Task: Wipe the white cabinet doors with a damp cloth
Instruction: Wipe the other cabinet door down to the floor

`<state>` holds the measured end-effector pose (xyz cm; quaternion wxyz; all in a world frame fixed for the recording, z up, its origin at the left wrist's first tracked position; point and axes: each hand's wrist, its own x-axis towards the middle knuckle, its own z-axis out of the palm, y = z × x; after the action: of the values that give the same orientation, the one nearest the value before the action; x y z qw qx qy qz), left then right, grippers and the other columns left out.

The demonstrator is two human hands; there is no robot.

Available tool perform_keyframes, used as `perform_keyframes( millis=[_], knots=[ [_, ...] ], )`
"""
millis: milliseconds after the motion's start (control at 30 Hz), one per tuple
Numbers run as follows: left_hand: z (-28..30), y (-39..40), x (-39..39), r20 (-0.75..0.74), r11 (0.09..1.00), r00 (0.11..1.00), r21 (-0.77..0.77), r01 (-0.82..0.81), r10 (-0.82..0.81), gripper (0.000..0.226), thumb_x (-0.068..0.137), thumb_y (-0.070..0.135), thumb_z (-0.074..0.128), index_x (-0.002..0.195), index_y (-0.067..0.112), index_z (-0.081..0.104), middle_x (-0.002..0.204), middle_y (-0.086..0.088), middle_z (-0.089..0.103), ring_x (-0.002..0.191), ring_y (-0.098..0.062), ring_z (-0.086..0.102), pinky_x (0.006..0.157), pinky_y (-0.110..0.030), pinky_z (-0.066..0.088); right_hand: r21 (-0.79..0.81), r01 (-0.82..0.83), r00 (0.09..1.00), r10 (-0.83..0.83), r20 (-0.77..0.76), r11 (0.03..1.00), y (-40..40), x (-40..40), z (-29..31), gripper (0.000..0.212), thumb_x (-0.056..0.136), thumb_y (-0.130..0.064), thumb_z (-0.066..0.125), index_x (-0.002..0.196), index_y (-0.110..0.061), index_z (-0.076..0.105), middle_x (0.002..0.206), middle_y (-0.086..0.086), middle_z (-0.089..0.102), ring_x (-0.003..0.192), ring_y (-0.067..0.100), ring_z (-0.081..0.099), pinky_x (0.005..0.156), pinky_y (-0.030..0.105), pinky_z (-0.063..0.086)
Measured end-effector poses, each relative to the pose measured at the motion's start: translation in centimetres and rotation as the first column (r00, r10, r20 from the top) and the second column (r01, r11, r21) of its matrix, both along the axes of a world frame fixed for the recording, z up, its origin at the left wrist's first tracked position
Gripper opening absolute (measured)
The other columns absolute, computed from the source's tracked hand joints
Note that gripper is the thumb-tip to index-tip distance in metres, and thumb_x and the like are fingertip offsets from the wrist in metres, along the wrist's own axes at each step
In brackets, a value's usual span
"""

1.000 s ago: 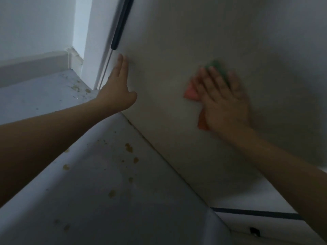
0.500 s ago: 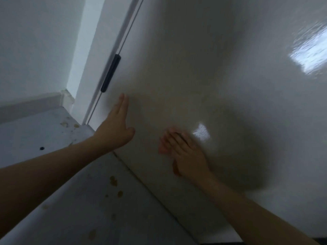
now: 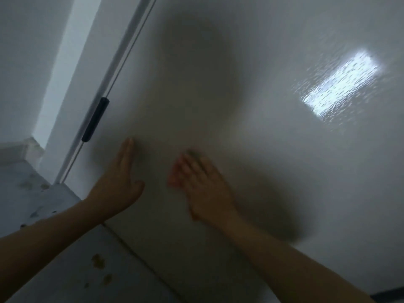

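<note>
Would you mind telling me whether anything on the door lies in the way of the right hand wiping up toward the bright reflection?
Nothing visible does. The right hand presses flat on the cabinet door, and the surface up to the bright reflection shows bare. The left hand and dark handle lie off to the other side.

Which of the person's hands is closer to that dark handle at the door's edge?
Left. The left hand rests flat on the cabinet door just below and right of the dark handle; the right hand presses on the door farther right.
</note>
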<state>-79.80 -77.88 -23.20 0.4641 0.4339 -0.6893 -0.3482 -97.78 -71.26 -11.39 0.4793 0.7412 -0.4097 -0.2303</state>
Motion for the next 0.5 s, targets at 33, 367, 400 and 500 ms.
perform_keyframes(
  millis=[33, 367, 400, 500],
  knots=[
    [0.0, 0.1, 0.1, -0.007, 1.000, 1.000, 0.017, -0.004, 0.004, 0.098, 0.083, 0.006, 0.064, 0.151, 0.020, -0.004, 0.158, 0.005, -0.003, 0.144, -0.014, 0.010, 0.107, -0.026, 0.021, 0.066, 0.029, 0.997, -0.024, -0.076, 0.997, 0.2, 0.2, -1.0, 0.054, 0.081, -0.027, 0.050, 0.134, -0.017, 0.055, 0.142, 0.002, 0.049, 0.135, 0.021, 0.040, 0.115, 0.036, 0.023],
    [2.5, 0.5, -0.5, -0.077, 0.996, 0.995, 0.044, 0.075, -0.071, 0.096, 0.087, 0.010, 0.062, 0.151, 0.023, -0.009, 0.158, 0.009, -0.010, 0.146, -0.015, 0.009, 0.115, -0.035, 0.025, -0.433, -0.027, 0.984, 0.100, 0.146, 0.901, -1.6, -1.6, 16.0, 0.053, 0.096, -0.025, 0.045, 0.146, -0.010, 0.036, 0.151, 0.013, 0.034, 0.141, 0.030, 0.029, 0.116, 0.044, 0.012],
    [2.6, 0.4, -0.6, -0.077, 0.997, 0.994, 0.036, 0.074, -0.071, 0.096, 0.087, 0.009, 0.062, 0.151, 0.022, -0.008, 0.158, 0.008, -0.009, 0.146, -0.014, 0.007, 0.115, -0.035, 0.023, -0.476, -0.010, 0.977, 0.111, 0.184, 0.879, -2.3, -1.1, 16.4, 0.052, 0.098, -0.026, 0.041, 0.147, -0.010, 0.034, 0.152, 0.013, 0.032, 0.142, 0.030, 0.027, 0.117, 0.044, 0.011],
    [2.6, 0.5, -0.8, -0.066, 0.998, 0.996, 0.014, 0.055, -0.054, 0.096, 0.085, 0.006, 0.063, 0.151, 0.019, -0.005, 0.159, 0.005, -0.005, 0.146, -0.015, 0.006, 0.116, -0.036, 0.022, -0.459, -0.011, 0.965, 0.130, 0.228, 0.888, -3.7, 0.5, 12.4, 0.053, 0.089, -0.021, 0.046, 0.141, -0.008, 0.044, 0.148, 0.014, 0.039, 0.140, 0.032, 0.031, 0.116, 0.045, 0.010]
  ],
)
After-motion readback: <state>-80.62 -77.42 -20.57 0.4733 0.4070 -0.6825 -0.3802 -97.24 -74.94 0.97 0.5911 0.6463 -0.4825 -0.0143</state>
